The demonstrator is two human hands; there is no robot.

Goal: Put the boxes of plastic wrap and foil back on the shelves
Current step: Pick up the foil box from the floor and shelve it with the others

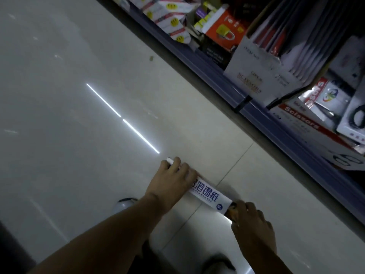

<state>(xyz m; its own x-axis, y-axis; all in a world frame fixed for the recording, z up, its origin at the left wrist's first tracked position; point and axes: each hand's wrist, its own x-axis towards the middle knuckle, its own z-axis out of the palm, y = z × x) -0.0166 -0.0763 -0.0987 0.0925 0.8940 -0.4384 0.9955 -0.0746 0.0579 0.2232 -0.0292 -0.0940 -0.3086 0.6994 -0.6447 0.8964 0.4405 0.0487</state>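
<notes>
**stockroom_newbie:** so where was the long white cardboard foil box with dark blue lettering [207,194] at that point? on the shelf already?

**aisle9_vet:** nope, it was low over the pale glossy tiled floor [79,95], held lengthwise between both hands, well short of the shelving. Can't tell if its underside touched the tile or sat just above it. The left hand [173,182] was draped over the far end, fingers curled down over the top and pinching it against the thumb. The right hand [252,218] was closed round the near end, where an orange bit of the packaging peeked out.

**stockroom_newbie:** any tips for the lift?

**aisle9_vet:** imo keep a grip on both ends so the long box stays level, then swing it up toward the blue-edged metal shelf [227,80] on the right. That shelf was crammed: a white carton marked Scissors [254,76], an orange padlock box [225,30] and smiley-sticker packs [171,16]. I saw no foil slot from that angle, so I'd look higher up before shoving it in. Slide it in end-first so it doesn't knock the neighbours.
</notes>
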